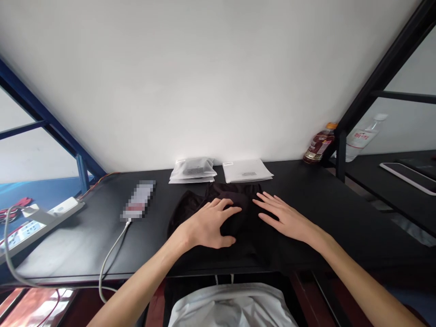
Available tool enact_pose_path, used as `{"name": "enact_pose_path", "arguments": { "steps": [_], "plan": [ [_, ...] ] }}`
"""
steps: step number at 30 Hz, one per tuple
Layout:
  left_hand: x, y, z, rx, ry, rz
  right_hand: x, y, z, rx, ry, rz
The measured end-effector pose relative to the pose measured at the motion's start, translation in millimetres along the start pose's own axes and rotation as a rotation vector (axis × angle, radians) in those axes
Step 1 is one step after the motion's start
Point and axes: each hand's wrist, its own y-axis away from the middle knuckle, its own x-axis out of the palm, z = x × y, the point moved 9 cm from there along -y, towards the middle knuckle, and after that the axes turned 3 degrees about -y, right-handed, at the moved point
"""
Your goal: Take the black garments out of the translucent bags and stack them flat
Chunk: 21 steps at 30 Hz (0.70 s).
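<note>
A piece of black cloth, perhaps a garment, lies loosely bunched on the black table; I cannot tell its exact kind. This black cloth (pixel 235 190) blends into the tabletop, so its near edge is hard to make out. On its left part rests my left hand (pixel 214 222), fingers spread and slightly bent, thumb apart. My right hand (pixel 281 213) lies flat toward the cloth's right side with its fingers stretched out. Neither hand grips anything. Behind the cloth are a stack of frosted plastic bags (pixel 193 170) and one flat frosted bag (pixel 247 171).
A phone (pixel 139 200) with a white charging cable (pixel 111 259) lies on the left of the table (pixel 91 236). Further left sits a power strip (pixel 44 222). A dark drink bottle (pixel 319 144) stands at the back right, beside a black frame post (pixel 340 154). A white wall rises behind.
</note>
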Motion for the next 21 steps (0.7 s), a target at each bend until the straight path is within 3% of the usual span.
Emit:
{"name": "enact_pose_path", "arguments": {
  "steps": [3, 8, 12, 16, 21],
  "plan": [
    [6.2, 5.8, 4.8, 0.037, -0.078, 0.011, 0.2, 3.1, 0.2, -0.001, 0.014, 0.001],
    [13.5, -6.8, 11.4, 0.004, -0.205, -0.002, 4.7, 2.6, 0.9, 0.015, 0.041, 0.029],
    [3.9, -19.0, 10.0, -0.067, -0.226, -0.064, 4.9, 2.2, 1.1, 0.019, 0.046, 0.014],
    [-8.7, -32.0, -1.7, -0.141, -0.205, -0.193, 2.6, 3.2, -5.4, 0.02, 0.043, -0.021],
    [14.3, -48.9, -23.6, -0.114, -0.208, -0.116, -1.5, 8.2, -23.8, 0.05, 0.069, -0.079]
  ]
}}
